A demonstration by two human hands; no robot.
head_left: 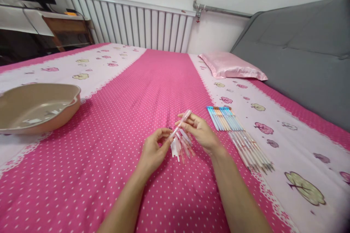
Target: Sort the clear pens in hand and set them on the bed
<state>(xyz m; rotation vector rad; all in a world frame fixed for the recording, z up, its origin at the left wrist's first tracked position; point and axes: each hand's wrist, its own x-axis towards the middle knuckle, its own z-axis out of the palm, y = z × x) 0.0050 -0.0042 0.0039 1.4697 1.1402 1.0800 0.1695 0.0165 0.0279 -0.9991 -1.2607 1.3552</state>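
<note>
Pinching one pen (182,121) between both hands above bed (153,91); right hand (201,131) closed on upper barrel, pink cap end tilted up and away; left hand (154,149) fingertips closed on lower tip; small bundle of clear pens (182,145) just under hands, whether held or lying on sheet unclear; row of pens (237,134) on sheet right of right hand, caps away; tan basin (35,107) far left; pink pillow (232,66) beyond.

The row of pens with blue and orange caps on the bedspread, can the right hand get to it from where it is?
Probably yes. The row of pens with blue and orange caps lies just beside the right hand, nothing between them, though that hand holds a clear pink pen.
</note>
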